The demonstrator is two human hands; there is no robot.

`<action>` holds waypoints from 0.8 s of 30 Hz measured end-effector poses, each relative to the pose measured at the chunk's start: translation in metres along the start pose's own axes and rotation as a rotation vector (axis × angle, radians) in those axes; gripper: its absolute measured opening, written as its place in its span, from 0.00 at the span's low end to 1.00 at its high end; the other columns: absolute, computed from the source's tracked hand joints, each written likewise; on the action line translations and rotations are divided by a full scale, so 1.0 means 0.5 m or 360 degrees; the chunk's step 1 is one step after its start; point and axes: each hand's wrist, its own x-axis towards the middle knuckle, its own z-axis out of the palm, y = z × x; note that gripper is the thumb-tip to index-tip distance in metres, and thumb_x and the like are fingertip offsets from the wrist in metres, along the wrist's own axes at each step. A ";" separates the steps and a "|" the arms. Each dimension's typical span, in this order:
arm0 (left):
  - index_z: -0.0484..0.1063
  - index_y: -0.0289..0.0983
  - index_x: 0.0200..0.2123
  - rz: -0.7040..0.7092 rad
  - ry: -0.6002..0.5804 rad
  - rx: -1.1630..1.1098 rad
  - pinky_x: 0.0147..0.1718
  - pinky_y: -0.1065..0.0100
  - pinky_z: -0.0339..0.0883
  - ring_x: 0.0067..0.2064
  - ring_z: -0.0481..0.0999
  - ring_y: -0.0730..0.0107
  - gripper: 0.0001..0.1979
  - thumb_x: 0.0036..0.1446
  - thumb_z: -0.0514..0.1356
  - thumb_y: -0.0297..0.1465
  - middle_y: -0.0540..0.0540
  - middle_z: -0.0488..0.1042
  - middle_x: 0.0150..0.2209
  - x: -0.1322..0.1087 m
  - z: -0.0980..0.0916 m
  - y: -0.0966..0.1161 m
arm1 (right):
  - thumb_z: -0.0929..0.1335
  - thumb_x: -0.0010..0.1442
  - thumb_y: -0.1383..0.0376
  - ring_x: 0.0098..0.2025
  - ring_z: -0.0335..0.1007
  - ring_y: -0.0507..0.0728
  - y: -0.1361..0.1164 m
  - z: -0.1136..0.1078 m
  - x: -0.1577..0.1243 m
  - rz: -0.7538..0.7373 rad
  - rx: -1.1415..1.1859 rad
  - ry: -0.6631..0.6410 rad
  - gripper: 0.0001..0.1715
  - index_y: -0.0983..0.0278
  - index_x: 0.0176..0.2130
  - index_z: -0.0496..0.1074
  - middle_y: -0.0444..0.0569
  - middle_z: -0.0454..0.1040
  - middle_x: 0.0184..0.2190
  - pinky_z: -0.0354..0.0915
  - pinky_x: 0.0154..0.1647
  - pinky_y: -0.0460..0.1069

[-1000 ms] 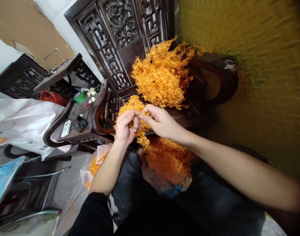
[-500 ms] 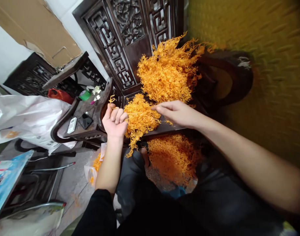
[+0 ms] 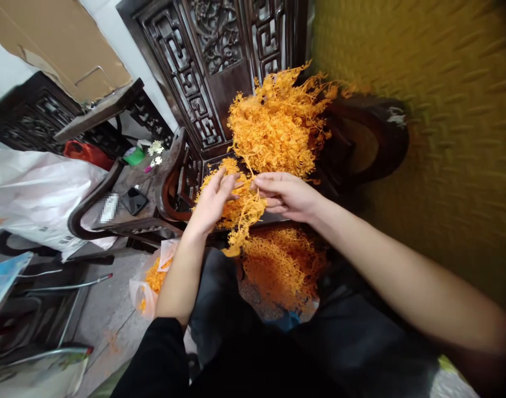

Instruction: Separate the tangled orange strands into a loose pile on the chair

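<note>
- Head view: the right hand [image 3: 290, 193], at the centre of the frame, pinches the thin stem of an orange sprig [image 3: 253, 213] between thumb and forefinger; its other fingers are loosely curled.
- The left hand [image 3: 210, 204], just left of centre, has its fingers loosely parted near the sprig. Whether a small piece lies among them cannot be told.
- The hold is at the stem only; in my judgement this leaves the branching part free to hang, as it does, down and to the left.
- The smaller heap [image 3: 232, 215] lies on the chair seat behind the hands, presumably for a short reach.
- The larger heap [image 3: 273, 132] sits higher in the frame against the chair back [image 3: 230, 91], which likely props it. Its longer ends trail to the upper right.
- A darker pile [image 3: 284, 265] sits between the knees, below centre; its support is mostly hidden.
- A plastic bag [image 3: 137, 290] at lower left contains orange pieces, probably to keep them together.
- Condition of the sprig: yellow-orange, slender-stemmed, dividing into fine, curled, tangled ends. Dry or limp cannot be determined.
- A phone [image 3: 134, 200] lies on the side surface [image 3: 128, 179] at left, well apart from the heaps.
</note>
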 end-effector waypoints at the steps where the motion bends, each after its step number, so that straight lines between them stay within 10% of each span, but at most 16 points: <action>1: 0.78 0.38 0.49 0.0139 0.0037 0.0261 0.46 0.62 0.73 0.46 0.80 0.62 0.20 0.60 0.70 0.44 0.41 0.81 0.45 -0.005 -0.005 -0.005 | 0.74 0.61 0.56 0.19 0.34 0.46 -0.005 -0.007 0.000 0.0054 0.0075 0.0018 0.15 0.63 0.37 0.70 0.33 0.50 0.20 0.33 0.18 0.45; 4: 0.81 0.42 0.49 0.0701 0.0046 0.0942 0.52 0.58 0.70 0.46 0.77 0.61 0.14 0.60 0.70 0.35 0.42 0.80 0.44 -0.021 -0.016 -0.002 | 0.72 0.63 0.59 0.19 0.33 0.45 -0.006 -0.019 0.001 0.0189 0.0175 0.0135 0.11 0.64 0.36 0.70 0.35 0.53 0.20 0.31 0.17 0.45; 9: 0.82 0.51 0.52 0.1200 -0.0536 0.1381 0.61 0.48 0.62 0.61 0.72 0.52 0.18 0.61 0.65 0.28 0.43 0.76 0.60 -0.034 -0.003 0.022 | 0.72 0.61 0.60 0.17 0.37 0.46 0.006 -0.006 0.001 0.0370 0.0131 0.0166 0.13 0.62 0.31 0.67 0.37 0.53 0.17 0.34 0.16 0.45; 12: 0.84 0.49 0.46 0.1112 -0.0585 0.1249 0.64 0.47 0.59 0.59 0.74 0.51 0.13 0.60 0.67 0.29 0.43 0.80 0.55 -0.033 0.003 0.013 | 0.73 0.58 0.63 0.17 0.41 0.46 0.013 0.003 0.000 0.0362 -0.0062 0.0153 0.10 0.63 0.30 0.69 0.37 0.55 0.17 0.36 0.16 0.44; 17: 0.81 0.38 0.33 0.0510 -0.0121 0.0556 0.48 0.58 0.72 0.39 0.81 0.59 0.08 0.56 0.72 0.36 0.43 0.82 0.34 -0.028 -0.005 -0.007 | 0.75 0.58 0.57 0.16 0.43 0.46 0.023 -0.003 0.001 0.0283 -0.0340 0.0191 0.19 0.63 0.25 0.68 0.38 0.57 0.15 0.39 0.14 0.45; 21: 0.77 0.34 0.35 -0.0064 -0.0132 -0.0099 0.24 0.70 0.67 0.20 0.68 0.76 0.18 0.55 0.73 0.43 0.51 0.74 0.24 -0.020 0.000 -0.007 | 0.77 0.58 0.53 0.18 0.52 0.46 0.016 -0.012 -0.007 -0.0015 -0.0386 0.0216 0.18 0.66 0.37 0.77 0.41 0.68 0.22 0.46 0.17 0.46; 24: 0.76 0.34 0.36 -0.0142 -0.0152 -0.0220 0.17 0.74 0.57 0.16 0.57 0.81 0.20 0.56 0.72 0.46 0.56 0.68 0.20 -0.016 0.011 -0.013 | 0.73 0.62 0.46 0.19 0.47 0.47 0.007 -0.011 -0.016 -0.0274 -0.0533 0.0380 0.25 0.66 0.41 0.80 0.37 0.58 0.18 0.44 0.19 0.46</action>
